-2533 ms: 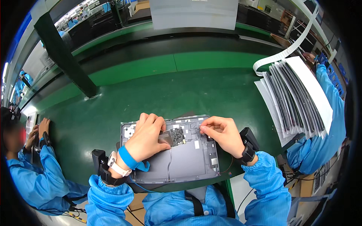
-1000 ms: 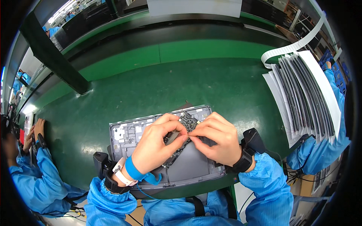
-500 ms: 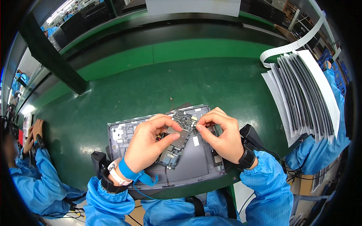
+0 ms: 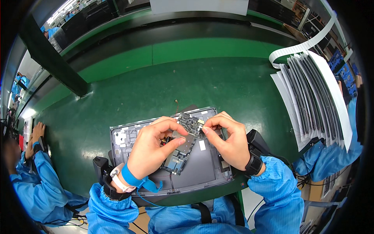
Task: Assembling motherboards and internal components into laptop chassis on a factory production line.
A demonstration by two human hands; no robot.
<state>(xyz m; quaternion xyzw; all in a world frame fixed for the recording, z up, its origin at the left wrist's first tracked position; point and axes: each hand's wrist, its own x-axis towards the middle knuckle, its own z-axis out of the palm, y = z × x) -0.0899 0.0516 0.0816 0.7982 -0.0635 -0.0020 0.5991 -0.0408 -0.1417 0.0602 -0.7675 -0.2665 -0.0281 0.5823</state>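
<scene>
A long, narrow circuit board (image 4: 188, 142) lies slantwise over a dark grey device housing (image 4: 202, 167). My left hand (image 4: 154, 146) is curled over the board's left side, thumb laid across its grey metal shield and fingers hooked beyond it. At the upper right edge of the board, by a pale connector, my right hand (image 4: 229, 136) has thumb and forefinger pinched together. Whatever sits between those fingertips is too small to make out. A thin cable (image 4: 172, 182) runs down the housing below the board. Part of the board is hidden under my left hand.
The housing rests on a green tabletop (image 4: 117, 97) near its front edge. To the right stands a stack of grey panels with white sheets (image 4: 315, 101). A dark post (image 4: 58, 62) rises at the left. A co-worker's hands (image 4: 37, 134) are at the far left.
My hands and the board keep nearly the same place and pose, with the right fingertips still at the board's edge. The person behind the panel stack at right has shifted.
</scene>
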